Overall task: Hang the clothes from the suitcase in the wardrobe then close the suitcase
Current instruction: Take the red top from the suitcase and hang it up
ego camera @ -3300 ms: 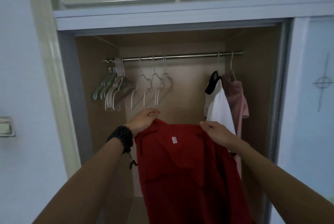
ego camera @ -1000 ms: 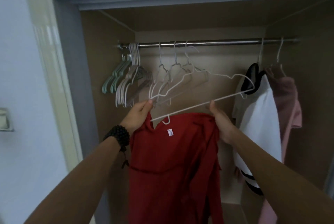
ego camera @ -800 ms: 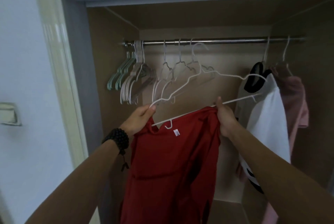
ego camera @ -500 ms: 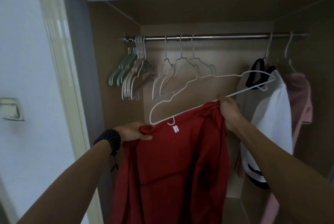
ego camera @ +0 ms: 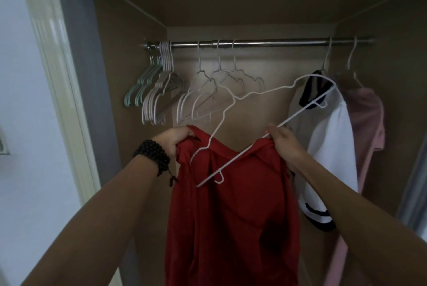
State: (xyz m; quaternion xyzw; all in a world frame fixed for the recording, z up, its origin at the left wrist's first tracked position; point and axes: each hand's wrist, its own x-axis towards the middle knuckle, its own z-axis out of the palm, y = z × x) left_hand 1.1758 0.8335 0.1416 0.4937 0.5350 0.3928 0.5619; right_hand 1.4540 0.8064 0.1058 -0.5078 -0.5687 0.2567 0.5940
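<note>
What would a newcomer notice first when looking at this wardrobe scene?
First comes the red garment, hanging large in the lower centre, gripped at its top by the left hand and the right hand. Next, the white wire hanger, tilted across the middle, its bar held by the right hand, its lower end at the garment's neck. Behind, the metal rail carries empty hangers on the left and a white shirt on the right.

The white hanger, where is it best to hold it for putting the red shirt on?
Grip the white hanger at the neck under its hook, coming from above: both shoulder ends then stay free to slide into the red shirt.
</note>
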